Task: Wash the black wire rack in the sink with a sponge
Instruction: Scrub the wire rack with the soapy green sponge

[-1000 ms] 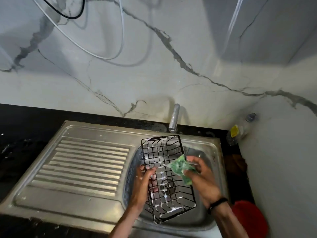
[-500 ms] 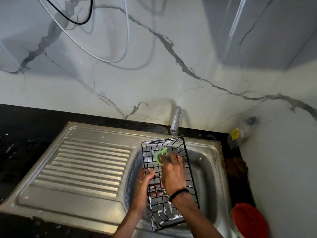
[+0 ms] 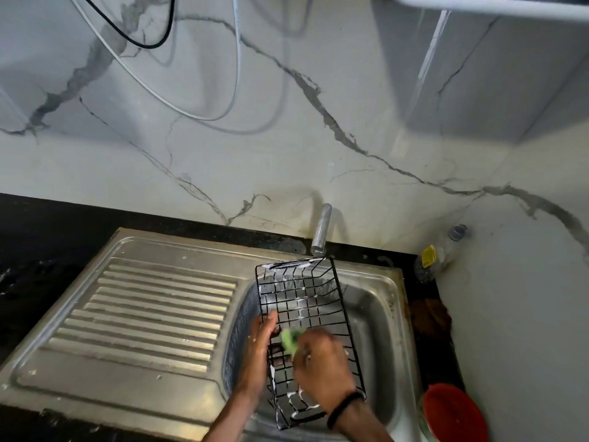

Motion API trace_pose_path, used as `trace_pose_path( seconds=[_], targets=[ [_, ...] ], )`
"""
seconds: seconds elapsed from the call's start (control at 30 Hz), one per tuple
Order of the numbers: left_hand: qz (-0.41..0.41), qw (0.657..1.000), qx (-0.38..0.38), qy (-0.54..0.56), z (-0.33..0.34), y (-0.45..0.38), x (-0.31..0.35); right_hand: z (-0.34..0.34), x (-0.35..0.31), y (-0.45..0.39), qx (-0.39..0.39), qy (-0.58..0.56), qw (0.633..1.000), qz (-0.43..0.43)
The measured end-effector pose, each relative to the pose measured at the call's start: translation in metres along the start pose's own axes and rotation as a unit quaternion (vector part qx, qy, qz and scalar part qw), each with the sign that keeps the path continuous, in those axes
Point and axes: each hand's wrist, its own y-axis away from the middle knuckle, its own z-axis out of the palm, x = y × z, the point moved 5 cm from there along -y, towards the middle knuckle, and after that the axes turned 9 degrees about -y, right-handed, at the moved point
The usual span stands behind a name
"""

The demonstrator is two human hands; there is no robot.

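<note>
Head view: bottle [image 3: 438,255] at two o'clock has an unreadable yellow label. Sink [image 3: 379,314] holds the soapy black wire rack [image 3: 302,301]; left hand [image 3: 259,346] grips its edge, right hand [image 3: 322,358] presses the green sponge [image 3: 289,339] inside.

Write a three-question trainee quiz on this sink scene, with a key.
1. True or false: the faucet is running.
2. Which hand holds the green sponge?
3. The black wire rack is: A) flat on the drainboard B) tilted over the sink basin C) on the counter.

Key: 1 false; no stream is visible. 2 the right hand; the left hand grips the rack's edge. 3 B.
</note>
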Motion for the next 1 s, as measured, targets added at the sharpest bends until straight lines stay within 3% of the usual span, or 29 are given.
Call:
trace_pose_path(
  seconds=[0.07,0.13,0.3,0.37,0.47,0.57,0.7,0.87,0.93,1.0],
  targets=[
    [-0.002,1.0,0.004,-0.01,0.001,0.0,-0.003,-0.018,0.002,-0.029,0.085,-0.054,0.994,0.046],
    [-0.019,0.999,0.012,-0.047,0.001,-0.004,-0.016,-0.022,-0.004,-0.058,0.123,-0.051,0.991,0.034],
    [-0.05,0.996,-0.014,0.073,0.001,-0.01,-0.008,0.003,-0.027,-0.075,0.122,-0.028,0.99,-0.064],
    [-0.032,0.998,-0.028,0.054,-0.003,-0.013,-0.002,0.018,-0.029,-0.064,0.123,0.017,0.985,-0.116],
    [0.003,1.0,-0.018,0.02,-0.009,-0.011,0.003,0.026,-0.019,-0.065,0.137,-0.005,0.985,-0.105],
    [0.029,0.999,-0.043,0.002,-0.009,-0.01,-0.002,0.021,-0.017,-0.07,0.163,-0.097,0.981,-0.05],
    [0.017,0.998,-0.06,0.0,-0.007,-0.011,-0.005,0.035,-0.02,-0.066,0.081,-0.086,0.99,-0.073],
    [-0.015,0.999,-0.041,0.018,-0.01,-0.001,-0.012,0.041,0.002,-0.046,-0.076,0.039,0.99,-0.114],
    [-0.009,0.999,-0.04,0.019,-0.004,0.004,-0.014,0.039,0.01,-0.037,-0.084,0.139,0.977,-0.138],
    [-0.01,0.999,-0.037,0.028,0.0,0.007,-0.012,0.039,0.013,-0.026,-0.086,0.153,0.976,-0.125]
  ],
)
